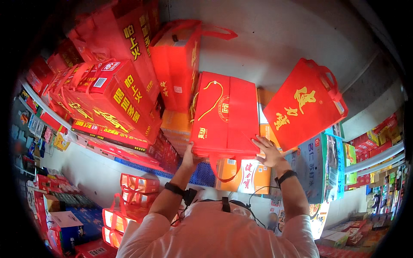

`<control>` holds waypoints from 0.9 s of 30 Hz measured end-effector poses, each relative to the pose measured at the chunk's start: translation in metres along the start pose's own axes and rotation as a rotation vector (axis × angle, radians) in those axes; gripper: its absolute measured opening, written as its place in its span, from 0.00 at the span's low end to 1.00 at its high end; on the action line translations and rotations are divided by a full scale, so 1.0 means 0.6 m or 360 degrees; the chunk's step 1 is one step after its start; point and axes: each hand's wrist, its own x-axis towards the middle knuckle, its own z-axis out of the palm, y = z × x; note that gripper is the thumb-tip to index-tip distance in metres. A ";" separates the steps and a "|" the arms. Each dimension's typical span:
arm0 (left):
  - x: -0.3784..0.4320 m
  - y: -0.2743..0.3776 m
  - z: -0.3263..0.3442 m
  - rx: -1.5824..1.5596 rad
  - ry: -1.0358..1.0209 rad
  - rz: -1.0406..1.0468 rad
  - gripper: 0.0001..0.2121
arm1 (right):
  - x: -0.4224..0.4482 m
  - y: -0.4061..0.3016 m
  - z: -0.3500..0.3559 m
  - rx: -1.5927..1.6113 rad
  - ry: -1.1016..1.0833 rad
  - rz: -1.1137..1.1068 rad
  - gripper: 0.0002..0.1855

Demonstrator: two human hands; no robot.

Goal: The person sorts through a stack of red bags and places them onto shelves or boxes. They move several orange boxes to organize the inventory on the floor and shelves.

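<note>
A stack of flat red gift bags (243, 119) lies before me, with gold print and a looped gold cord on top. My left hand (189, 156) grips its near left corner, the fingers partly hidden. At the near right corner, my right hand (270, 151) holds the edge, its fingers spread over the top. A red strap handle (229, 179) hangs from the near edge. Below it stands an orange printed carton (222, 177). To the right, a tilted red carrier bag (303, 106) with gold lettering stands close to my right hand.
Tall red carrier bags (172, 71) and red drink cartons (129, 100) are piled on the left. Teal cartons (309, 171) stand at right. A blue plastic pallet (201, 175) shows under the goods. Red packs (138, 183) are stacked by my left elbow. A pale wall (258, 48) rises behind.
</note>
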 end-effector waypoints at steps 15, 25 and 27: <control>-0.091 0.122 0.178 0.0071 0.0514 0.0012 0.25 | 0.016 0.057 0.036 -0.0057 0.0623 -0.0537 0.41; -0.103 0.137 0.271 0.0048 0.0737 0.0110 0.20 | 0.024 0.075 0.063 0.0012 0.0886 -0.0733 0.39; -0.098 0.159 0.240 -0.0015 0.0570 0.0085 0.21 | 0.030 0.054 0.038 0.0100 0.0999 -0.0776 0.39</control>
